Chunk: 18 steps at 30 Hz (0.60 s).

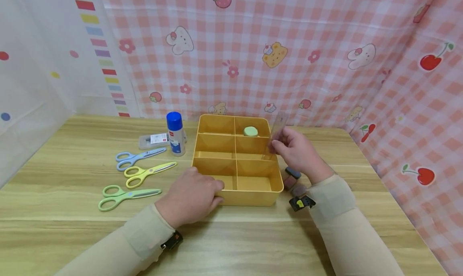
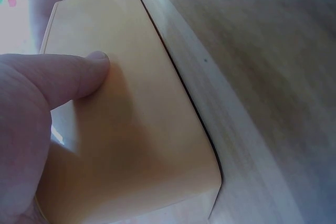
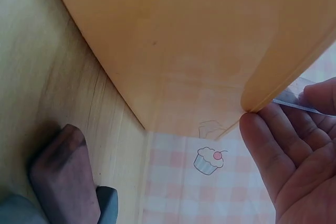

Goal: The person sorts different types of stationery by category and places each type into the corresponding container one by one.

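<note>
An orange-yellow organizer box (image 1: 249, 198) with six compartments stands on the table. My left hand (image 1: 191, 194) grips its front wall near the left corner, fingers over the rim and thumb (image 2: 79, 80) flat on the outer face. At the box's right side, my right hand (image 1: 301, 150) pinches a clear ruler (image 1: 279, 121) between thumb and fingers. The ruler stands tilted, its lower end over the middle right compartment. In the right wrist view, the ruler's marked edge (image 3: 294, 105) shows beside the box rim. A pale green rounded object (image 1: 250, 131) lies in the back right compartment.
Left of the box lie blue scissors (image 1: 139, 157), yellow scissors (image 1: 150, 172) and green scissors (image 1: 128, 195). A blue-capped glue bottle (image 1: 175, 135) stands before a clear case (image 1: 152, 140). Several dark, eraser-like blocks (image 3: 68, 177) lie by the box's right side. A checkered cloth (image 1: 231, 47) hangs behind.
</note>
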Available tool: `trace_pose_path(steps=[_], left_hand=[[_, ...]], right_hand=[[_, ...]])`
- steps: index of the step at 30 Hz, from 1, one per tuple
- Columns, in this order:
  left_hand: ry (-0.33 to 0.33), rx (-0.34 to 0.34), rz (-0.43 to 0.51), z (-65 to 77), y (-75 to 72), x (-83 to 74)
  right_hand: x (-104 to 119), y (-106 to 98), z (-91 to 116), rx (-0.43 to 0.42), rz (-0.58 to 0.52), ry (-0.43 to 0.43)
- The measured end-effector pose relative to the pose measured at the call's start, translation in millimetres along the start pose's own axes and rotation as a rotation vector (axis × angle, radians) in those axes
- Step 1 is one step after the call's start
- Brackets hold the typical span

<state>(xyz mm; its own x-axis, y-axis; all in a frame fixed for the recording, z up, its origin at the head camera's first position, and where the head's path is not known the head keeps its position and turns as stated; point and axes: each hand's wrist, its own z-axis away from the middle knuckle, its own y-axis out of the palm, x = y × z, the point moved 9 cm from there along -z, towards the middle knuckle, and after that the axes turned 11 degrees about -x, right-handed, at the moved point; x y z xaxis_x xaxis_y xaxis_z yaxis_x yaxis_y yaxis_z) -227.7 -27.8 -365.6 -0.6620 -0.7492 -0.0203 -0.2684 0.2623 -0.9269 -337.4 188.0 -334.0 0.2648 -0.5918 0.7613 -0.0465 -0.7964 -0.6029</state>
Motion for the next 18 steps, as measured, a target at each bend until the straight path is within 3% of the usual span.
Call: trace_pose_path(steps=[18], left_hand=[[-0.001,0.000,0.005,0.0,-0.4,-0.1]], right_hand=[[-2.3,-0.4,3.5,-0.017,0.070,0.012]])
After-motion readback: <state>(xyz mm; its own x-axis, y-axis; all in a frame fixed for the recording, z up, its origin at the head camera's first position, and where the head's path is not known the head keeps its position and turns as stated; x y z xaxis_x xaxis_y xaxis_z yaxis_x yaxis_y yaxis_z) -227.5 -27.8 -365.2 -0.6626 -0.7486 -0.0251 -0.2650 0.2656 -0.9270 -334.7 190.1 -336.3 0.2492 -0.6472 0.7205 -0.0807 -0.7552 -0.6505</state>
